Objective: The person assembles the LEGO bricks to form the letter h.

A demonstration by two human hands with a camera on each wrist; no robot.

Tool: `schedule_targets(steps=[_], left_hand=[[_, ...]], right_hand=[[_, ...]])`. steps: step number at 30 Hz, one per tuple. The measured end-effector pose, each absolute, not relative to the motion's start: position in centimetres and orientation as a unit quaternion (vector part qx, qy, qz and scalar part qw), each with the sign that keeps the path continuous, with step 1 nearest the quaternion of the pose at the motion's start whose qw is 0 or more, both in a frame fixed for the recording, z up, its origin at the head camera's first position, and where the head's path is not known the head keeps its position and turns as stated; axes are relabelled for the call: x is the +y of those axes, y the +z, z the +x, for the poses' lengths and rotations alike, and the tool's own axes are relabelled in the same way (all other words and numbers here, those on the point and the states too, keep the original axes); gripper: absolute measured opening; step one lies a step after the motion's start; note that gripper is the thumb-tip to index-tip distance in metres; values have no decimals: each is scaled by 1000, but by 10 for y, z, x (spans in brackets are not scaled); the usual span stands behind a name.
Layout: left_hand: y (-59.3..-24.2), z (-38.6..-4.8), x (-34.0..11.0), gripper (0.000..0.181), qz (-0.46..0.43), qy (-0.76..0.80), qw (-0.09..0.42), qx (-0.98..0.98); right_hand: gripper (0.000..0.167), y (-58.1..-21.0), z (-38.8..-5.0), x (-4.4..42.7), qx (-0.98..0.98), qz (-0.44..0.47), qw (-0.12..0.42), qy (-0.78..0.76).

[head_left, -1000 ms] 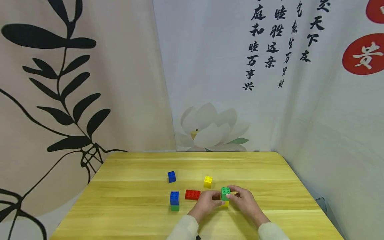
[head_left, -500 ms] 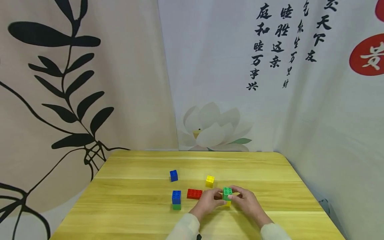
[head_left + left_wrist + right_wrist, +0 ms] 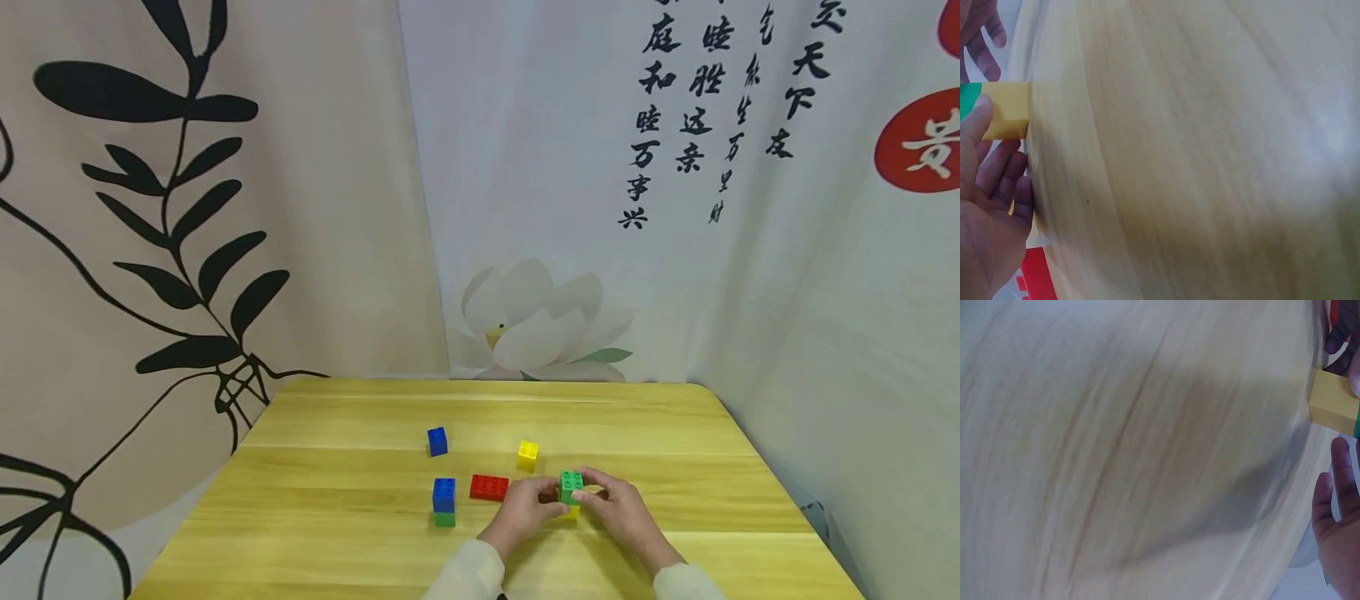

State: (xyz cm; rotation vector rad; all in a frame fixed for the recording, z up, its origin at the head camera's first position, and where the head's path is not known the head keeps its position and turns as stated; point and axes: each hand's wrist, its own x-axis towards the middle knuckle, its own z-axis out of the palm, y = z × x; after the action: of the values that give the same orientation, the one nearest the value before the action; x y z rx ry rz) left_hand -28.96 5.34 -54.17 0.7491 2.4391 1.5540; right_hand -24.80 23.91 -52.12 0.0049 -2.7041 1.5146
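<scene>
In the head view a green brick sits on top of a yellow brick, mostly hidden by the fingers. My left hand is at the stack's left side. Its thumb lies on the yellow brick close to the seam with the green brick in the left wrist view. From the right, my right hand pinches the green brick between thumb and forefinger. Its other fingers extend below the yellow brick in the right wrist view, where the thumb is out of frame.
A red brick lies just left of my left hand. Farther left stands a blue brick on a green brick. Behind are a single blue brick and a yellow brick. All rest on the wooden table.
The hands keep their hold on the green and yellow stack with hardly any movement. The head view has shifted slightly, so everything appears a little farther right.
</scene>
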Motion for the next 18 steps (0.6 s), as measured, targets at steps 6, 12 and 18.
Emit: schedule_targets(steps=[6, 12, 18], left_hand=[[-544, -289, 54, 30, 252, 512, 82, 817], [-543, -290, 54, 35, 253, 509, 93, 818], [-541, -290, 54, 33, 253, 501, 82, 824]], right_hand=[[54, -525, -248, 241, -876, 0, 25, 481], [54, -524, -248, 241, -877, -1, 20, 480], [54, -521, -249, 240, -875, -4, 19, 483]])
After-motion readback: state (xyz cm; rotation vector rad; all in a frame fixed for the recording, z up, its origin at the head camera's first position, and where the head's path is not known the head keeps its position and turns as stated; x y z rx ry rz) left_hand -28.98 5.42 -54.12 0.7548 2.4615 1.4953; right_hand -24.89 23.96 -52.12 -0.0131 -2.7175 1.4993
